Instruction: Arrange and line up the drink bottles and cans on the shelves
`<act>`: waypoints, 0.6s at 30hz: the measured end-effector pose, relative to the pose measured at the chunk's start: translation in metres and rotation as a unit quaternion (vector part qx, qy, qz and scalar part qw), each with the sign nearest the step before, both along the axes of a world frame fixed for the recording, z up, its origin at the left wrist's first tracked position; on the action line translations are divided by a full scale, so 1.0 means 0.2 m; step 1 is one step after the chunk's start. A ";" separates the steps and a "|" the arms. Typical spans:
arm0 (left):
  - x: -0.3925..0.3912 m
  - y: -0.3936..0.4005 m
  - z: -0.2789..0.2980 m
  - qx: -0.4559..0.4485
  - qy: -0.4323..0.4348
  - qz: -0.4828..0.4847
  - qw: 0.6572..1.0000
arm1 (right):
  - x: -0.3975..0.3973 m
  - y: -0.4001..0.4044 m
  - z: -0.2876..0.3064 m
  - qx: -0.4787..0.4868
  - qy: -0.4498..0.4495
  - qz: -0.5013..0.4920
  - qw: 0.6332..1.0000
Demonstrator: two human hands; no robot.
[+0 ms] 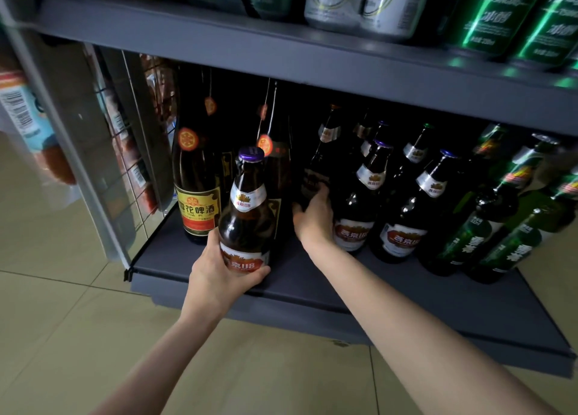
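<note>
My left hand (215,277) grips the base of a brown U8 beer bottle (247,202) with a purple cap, upright near the front of the grey bottom shelf (391,292). My right hand (314,217) reaches deeper in and holds a dark bottle (316,170) that leans to the left. To its right stand more U8 bottles (406,214) in rows. Tall dark bottles with a yellow and red label (197,180) stand at the shelf's left end. Green bottles (488,227) fill the right end.
The upper shelf (312,61) carries silver cans (359,5) and green cans (506,17). A wire grid side panel (125,152) with hanging packets closes the left side. Beige floor tiles (62,321) lie below.
</note>
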State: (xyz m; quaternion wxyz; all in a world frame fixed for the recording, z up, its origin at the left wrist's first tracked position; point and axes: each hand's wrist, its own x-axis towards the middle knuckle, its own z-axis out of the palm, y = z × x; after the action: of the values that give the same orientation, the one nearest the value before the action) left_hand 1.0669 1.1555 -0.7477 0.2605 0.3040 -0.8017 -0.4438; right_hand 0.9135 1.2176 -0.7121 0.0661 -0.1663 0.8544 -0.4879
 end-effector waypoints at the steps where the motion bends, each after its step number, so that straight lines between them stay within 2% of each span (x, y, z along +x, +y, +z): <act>1: 0.00 -0.02 0.00 0.001 0.004 0.002 1.000 | -0.02 -0.01 -0.01 -0.003 -0.005 -0.014 1.000; 7: 0.01 -0.06 -0.02 -0.006 0.015 -0.005 1.000 | -0.01 -0.02 -0.15 0.003 -0.019 -0.015 1.000; 15: -0.01 -0.08 -0.02 -0.009 0.017 -0.010 1.000 | -0.13 -0.15 -0.15 -0.112 -0.074 -0.102 0.986; 18: -0.02 -0.09 -0.03 -0.001 0.016 -0.009 1.000 | -0.16 -0.18 -0.16 -0.120 -0.057 -0.147 0.980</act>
State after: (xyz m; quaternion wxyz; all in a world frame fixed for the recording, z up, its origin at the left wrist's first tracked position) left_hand 1.0633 1.1378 -0.7534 0.2700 0.2890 -0.8007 -0.4500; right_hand 0.8824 1.1806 -0.7438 0.0217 -0.0177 0.7998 -0.5996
